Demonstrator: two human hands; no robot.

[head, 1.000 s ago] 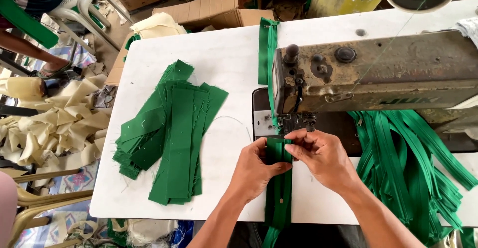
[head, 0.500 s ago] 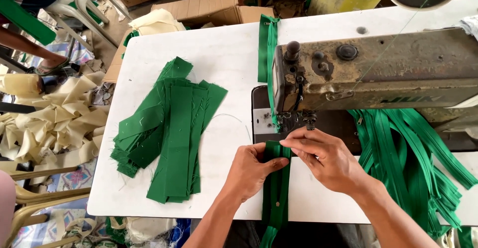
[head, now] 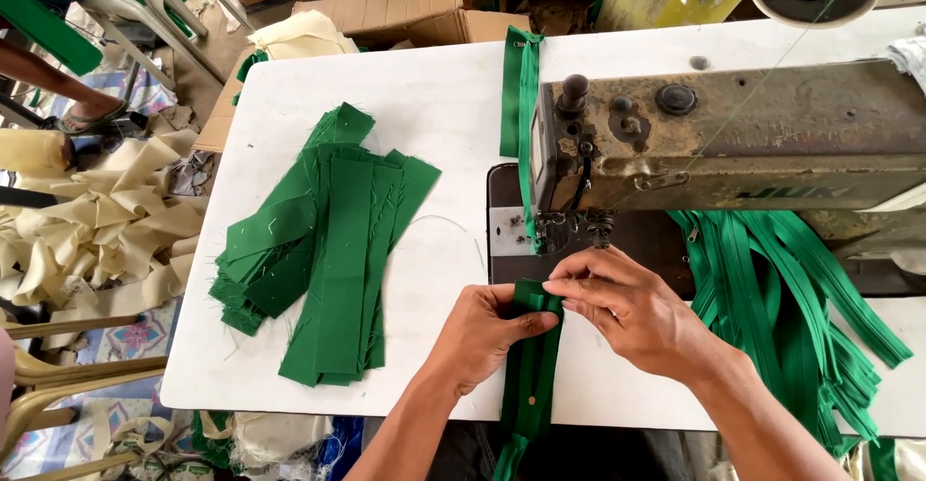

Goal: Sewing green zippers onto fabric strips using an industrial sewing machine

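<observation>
Green fabric strip [head: 531, 365] pinched by both hands, left [head: 482, 334] and right [head: 632, 309], just below the sewing machine [head: 733, 143]

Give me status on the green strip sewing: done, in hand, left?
Done, apparently: a sewn green band trails behind the sewing machine. In hand: left hand and right hand pinch a green strip just before the presser foot. Left: the stack of cut green strips.
</observation>
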